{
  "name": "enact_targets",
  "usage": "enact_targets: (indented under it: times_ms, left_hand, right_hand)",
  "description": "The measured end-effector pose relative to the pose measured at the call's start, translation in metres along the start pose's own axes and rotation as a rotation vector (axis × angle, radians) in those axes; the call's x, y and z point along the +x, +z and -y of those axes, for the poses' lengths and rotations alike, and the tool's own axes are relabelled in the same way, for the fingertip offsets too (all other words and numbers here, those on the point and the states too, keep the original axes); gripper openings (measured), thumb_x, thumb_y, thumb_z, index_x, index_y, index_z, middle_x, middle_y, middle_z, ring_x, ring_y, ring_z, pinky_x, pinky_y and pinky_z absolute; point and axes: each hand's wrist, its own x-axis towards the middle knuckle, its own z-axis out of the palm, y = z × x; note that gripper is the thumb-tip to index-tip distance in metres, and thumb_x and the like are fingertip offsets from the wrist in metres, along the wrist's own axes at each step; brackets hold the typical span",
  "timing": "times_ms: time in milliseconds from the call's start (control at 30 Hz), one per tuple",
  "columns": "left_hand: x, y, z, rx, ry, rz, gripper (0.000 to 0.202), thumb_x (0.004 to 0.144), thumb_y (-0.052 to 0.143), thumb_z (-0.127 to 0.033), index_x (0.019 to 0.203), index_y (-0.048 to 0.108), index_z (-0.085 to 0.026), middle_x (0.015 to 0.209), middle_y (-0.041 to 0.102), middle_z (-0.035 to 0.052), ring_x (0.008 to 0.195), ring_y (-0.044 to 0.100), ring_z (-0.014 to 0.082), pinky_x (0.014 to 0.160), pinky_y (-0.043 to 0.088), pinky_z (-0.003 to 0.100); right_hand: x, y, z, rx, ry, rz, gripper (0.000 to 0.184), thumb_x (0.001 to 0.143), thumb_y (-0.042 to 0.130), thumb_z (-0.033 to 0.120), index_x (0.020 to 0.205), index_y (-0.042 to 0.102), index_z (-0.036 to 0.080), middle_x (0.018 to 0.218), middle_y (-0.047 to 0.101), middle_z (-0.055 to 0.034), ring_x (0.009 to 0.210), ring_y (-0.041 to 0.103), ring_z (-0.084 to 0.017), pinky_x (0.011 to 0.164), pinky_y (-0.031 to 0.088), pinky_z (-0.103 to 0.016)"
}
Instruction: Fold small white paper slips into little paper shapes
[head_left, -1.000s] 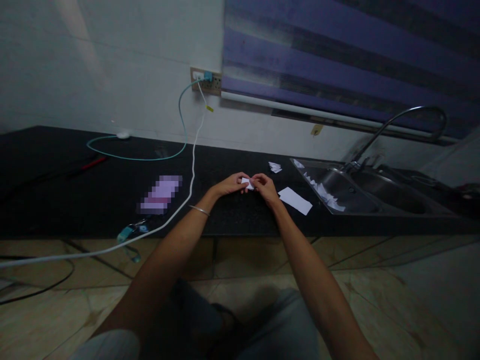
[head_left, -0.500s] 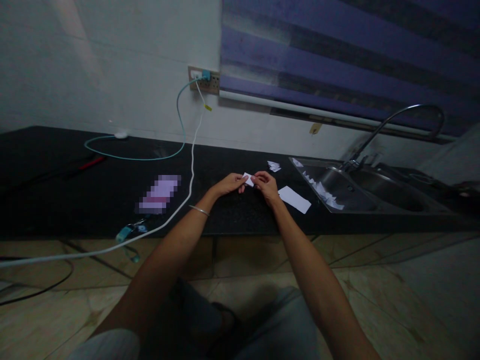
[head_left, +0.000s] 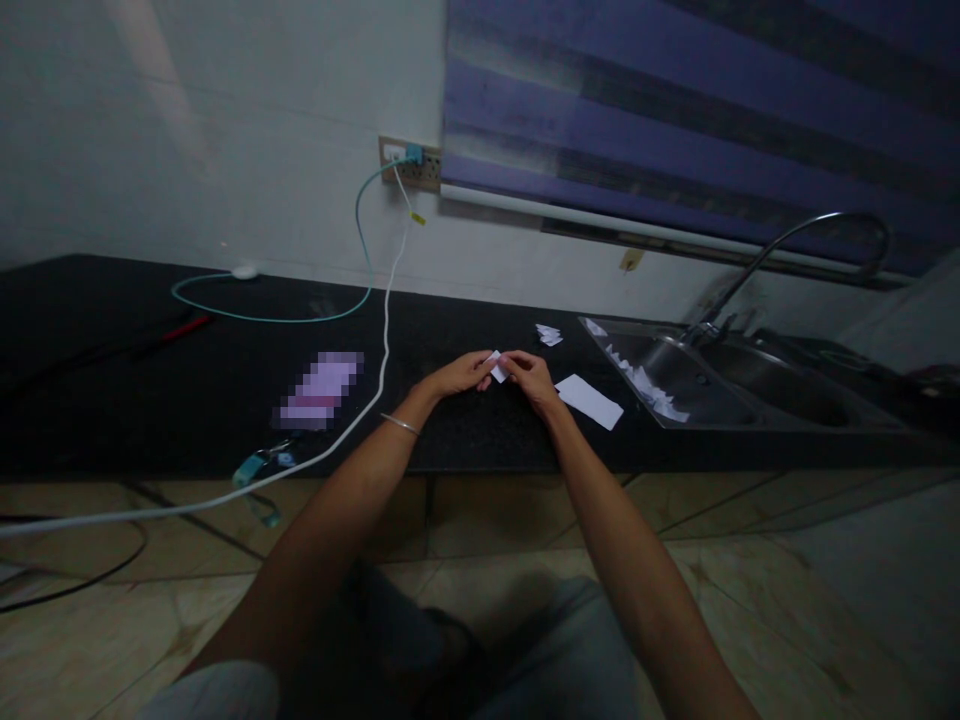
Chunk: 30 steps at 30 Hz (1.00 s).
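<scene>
A small white piece of paper (head_left: 496, 367) is pinched between both hands just above the black counter (head_left: 187, 390). My left hand (head_left: 459, 374) grips its left side with closed fingers. My right hand (head_left: 531, 377) pinches its right side. A flat white sheet of paper (head_left: 589, 401) lies on the counter just right of my right hand. A thin bracelet (head_left: 399, 425) circles my left wrist.
A steel sink (head_left: 697, 385) with paper scraps and a curved tap (head_left: 795, 245) is at the right. More paper scraps (head_left: 549, 334) lie behind the hands. A white cable (head_left: 352, 415) and a teal cable (head_left: 277, 310) run from a wall socket (head_left: 409, 160). A blurred pink item (head_left: 321, 388) lies left.
The small paper has shifted slightly between the fingers, and both hands stay together at the same spot on the counter.
</scene>
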Motion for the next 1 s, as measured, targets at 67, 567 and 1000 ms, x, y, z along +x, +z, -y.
enact_targets:
  times_ms: [67, 567, 1000]
  left_hand:
    - [-0.0005, -0.0004, -0.0013, 0.030, 0.003, 0.024, 0.049, 0.096, 0.035, -0.059, 0.091, 0.056, -0.015, 0.066, 0.052, -0.0007, 0.057, 0.047, 0.0101, 0.056, 0.036, 0.021]
    - [0.0003, -0.0005, -0.0071, 0.037, -0.012, 0.092, 0.051, 0.096, 0.035, -0.060, 0.079, 0.054, -0.015, 0.066, 0.053, 0.0006, 0.059, 0.047, 0.0107, 0.059, 0.038, 0.023]
    - [0.0002, -0.0021, -0.0075, -0.041, -0.055, 0.050, 0.050, 0.092, 0.044, -0.061, 0.079, 0.057, -0.015, 0.062, 0.054, -0.0002, 0.057, 0.050, 0.0105, 0.058, 0.038, 0.023]
  right_hand:
    - [0.0002, -0.0006, -0.0014, -0.010, -0.027, 0.006, 0.036, 0.070, 0.075, 0.049, 0.089, 0.074, 0.018, 0.081, 0.070, -0.0028, 0.072, 0.059, -0.016, 0.066, 0.046, -0.028]
    - [0.0012, -0.0030, -0.0046, -0.015, -0.065, 0.040, 0.028, 0.069, 0.077, 0.045, 0.079, 0.072, 0.019, 0.076, 0.068, -0.0011, 0.071, 0.058, -0.016, 0.072, 0.045, -0.029]
    - [-0.0011, -0.0030, -0.0010, -0.004, -0.068, 0.013, 0.032, 0.070, 0.074, 0.049, 0.083, 0.071, 0.020, 0.079, 0.068, -0.0018, 0.072, 0.057, -0.016, 0.063, 0.044, -0.027]
